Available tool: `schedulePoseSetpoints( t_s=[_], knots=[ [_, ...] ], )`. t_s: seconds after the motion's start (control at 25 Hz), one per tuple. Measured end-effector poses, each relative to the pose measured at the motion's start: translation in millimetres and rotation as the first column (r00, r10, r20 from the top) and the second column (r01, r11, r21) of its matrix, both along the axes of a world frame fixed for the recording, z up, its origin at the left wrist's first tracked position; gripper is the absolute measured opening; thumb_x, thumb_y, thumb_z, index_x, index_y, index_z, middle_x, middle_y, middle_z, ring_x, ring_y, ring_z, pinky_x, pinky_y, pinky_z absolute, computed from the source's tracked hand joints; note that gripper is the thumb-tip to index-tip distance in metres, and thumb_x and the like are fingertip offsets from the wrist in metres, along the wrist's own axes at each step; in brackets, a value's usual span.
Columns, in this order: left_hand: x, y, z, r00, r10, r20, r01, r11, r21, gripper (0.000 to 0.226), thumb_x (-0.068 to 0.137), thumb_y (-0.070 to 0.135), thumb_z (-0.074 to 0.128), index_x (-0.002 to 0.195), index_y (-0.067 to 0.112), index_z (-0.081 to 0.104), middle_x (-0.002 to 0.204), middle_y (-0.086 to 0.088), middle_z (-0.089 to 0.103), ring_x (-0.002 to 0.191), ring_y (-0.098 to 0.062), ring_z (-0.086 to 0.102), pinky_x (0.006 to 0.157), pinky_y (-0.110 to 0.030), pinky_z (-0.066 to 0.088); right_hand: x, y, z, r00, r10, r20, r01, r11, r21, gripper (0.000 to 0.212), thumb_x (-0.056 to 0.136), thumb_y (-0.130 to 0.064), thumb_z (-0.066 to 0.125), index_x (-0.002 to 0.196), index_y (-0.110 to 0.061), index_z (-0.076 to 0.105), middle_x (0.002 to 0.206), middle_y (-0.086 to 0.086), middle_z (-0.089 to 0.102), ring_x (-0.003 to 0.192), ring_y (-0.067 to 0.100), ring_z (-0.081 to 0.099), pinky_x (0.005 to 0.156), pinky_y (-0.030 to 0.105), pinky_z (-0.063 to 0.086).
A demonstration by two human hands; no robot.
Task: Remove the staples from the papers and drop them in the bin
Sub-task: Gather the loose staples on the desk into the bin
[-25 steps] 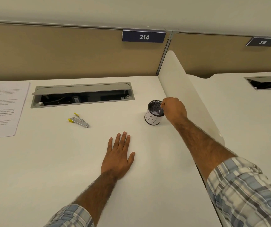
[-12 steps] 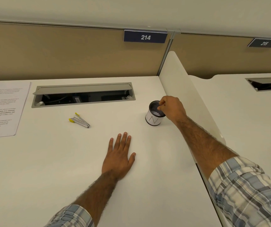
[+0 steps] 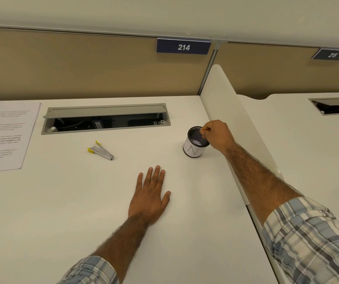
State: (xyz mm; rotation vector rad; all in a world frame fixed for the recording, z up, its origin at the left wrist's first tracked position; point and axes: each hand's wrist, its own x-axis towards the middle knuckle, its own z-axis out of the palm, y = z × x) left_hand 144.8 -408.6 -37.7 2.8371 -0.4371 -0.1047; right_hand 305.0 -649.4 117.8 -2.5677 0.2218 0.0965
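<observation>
A small black mesh bin [image 3: 193, 149] with a white paper label stands on the white desk [image 3: 62, 201] near its right side. My right hand [image 3: 218, 134] hovers over the bin's rim, thumb and forefinger pinched together above the opening; any staple between them is too small to see. My left hand [image 3: 149, 196] lies flat on the desk, palm down, holding nothing. A metal staple remover [image 3: 101, 151] with yellow tips lies left of the bin. The printed papers [image 3: 2, 136] rest at the desk's left edge.
An open grey cable tray [image 3: 105, 117] is set into the desk behind the staple remover. A white divider panel [image 3: 226, 103] rises just right of the bin, with a neighbouring desk [image 3: 308, 150] beyond it. A tan partition wall closes the back.
My right hand has shifted slightly left, from beside the bin's rim to over its opening, with the fingertips still pinched. My left hand has stayed flat.
</observation>
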Motion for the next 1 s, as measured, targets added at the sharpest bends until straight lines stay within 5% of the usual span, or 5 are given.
schedulePoseSetpoints(
  t_s=[0.28,0.48,0.6,0.84,1.0],
  knots=[
    [-0.1,-0.4,-1.1,1.000,0.003,0.009,-0.003,1.000,-0.004,0.072,0.106,0.055,0.023,0.165,0.021,0.001,0.174,0.002,-0.006,0.160,-0.018,-0.009,0.128,-0.047,-0.001,-2.8,0.6,4.0,0.995,-0.078,0.064,0.079,0.996,-0.028,0.013,0.081,-0.021,0.075,0.073,-0.017,0.066,0.076,-0.003,0.069,0.069,0.017,0.062,0.060,0.029,0.048],
    [-0.1,-1.0,-1.1,1.000,0.004,0.010,-0.004,1.000,0.000,0.072,0.105,0.054,0.025,0.165,0.020,0.003,0.174,0.001,-0.003,0.160,-0.019,-0.006,0.128,-0.048,0.000,-7.3,-5.3,-0.3,0.994,-0.109,0.014,0.090,0.882,0.462,0.032,0.088,0.003,0.048,0.109,-0.013,0.067,0.097,0.005,0.074,0.082,0.015,0.066,0.067,0.023,0.047],
    [0.8,-0.7,-0.8,1.000,0.007,0.013,-0.007,1.000,-0.004,0.072,0.105,0.054,0.025,0.165,0.020,0.003,0.174,0.001,-0.004,0.160,-0.019,-0.007,0.128,-0.047,-0.001,-8.6,-10.0,3.4,0.982,-0.188,-0.034,0.172,0.790,0.589,0.035,0.086,0.010,0.042,0.108,-0.005,0.065,0.095,0.016,0.073,0.072,0.021,0.068,0.060,0.025,0.050],
    [0.3,-1.1,-0.9,1.000,0.009,0.016,-0.009,1.000,0.000,0.072,0.105,0.053,0.027,0.165,0.019,0.007,0.174,-0.001,0.001,0.160,-0.021,-0.002,0.127,-0.048,0.001,-11.2,-12.2,5.0,0.984,-0.177,0.015,0.134,0.794,0.593,0.009,0.083,0.000,0.071,0.091,-0.003,0.068,0.072,0.006,0.066,0.057,0.010,0.063,0.059,0.026,0.050],
    [0.6,-0.4,-1.4,1.000,0.004,0.007,-0.004,1.000,0.007,0.072,0.105,0.054,0.024,0.165,0.020,0.003,0.174,0.000,-0.004,0.160,-0.020,-0.006,0.128,-0.049,0.001,-31.2,1.3,0.3,0.951,-0.111,0.287,0.026,0.959,0.282,0.014,0.090,-0.018,0.065,0.101,-0.013,0.073,0.092,0.000,0.070,0.082,0.014,0.063,0.080,0.029,0.051]
  ],
)
